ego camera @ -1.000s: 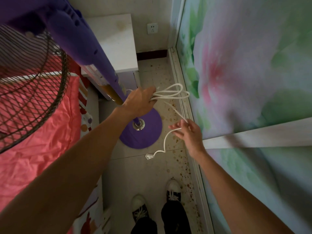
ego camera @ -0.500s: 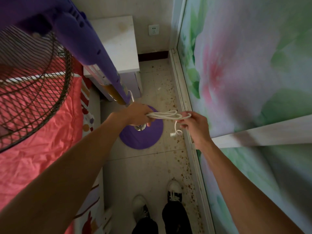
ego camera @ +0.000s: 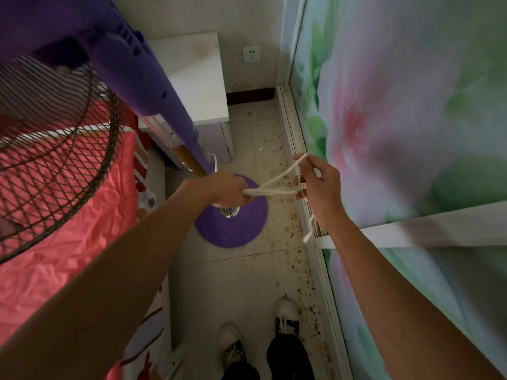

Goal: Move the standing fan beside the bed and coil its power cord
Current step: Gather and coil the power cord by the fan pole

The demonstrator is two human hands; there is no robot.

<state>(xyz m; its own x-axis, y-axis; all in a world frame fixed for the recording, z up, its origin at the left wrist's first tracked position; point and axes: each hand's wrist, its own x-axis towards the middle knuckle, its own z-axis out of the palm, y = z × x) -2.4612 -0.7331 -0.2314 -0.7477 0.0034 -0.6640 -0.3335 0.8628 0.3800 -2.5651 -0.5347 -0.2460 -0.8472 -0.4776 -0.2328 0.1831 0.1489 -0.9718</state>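
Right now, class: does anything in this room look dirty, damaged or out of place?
Yes: the floor beside the fan base is speckled with brown stains along the wall, and the bedside cabinet top bears a faint stain.

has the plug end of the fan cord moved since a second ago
Yes. The plug end has left the floor by the purple fan base and now dangles below the right hand, over by the wardrobe's bottom track.

Dim and soft overall; brightest on the right-hand wall (ego camera: 411, 105); wide-angle bending and blur at edges.
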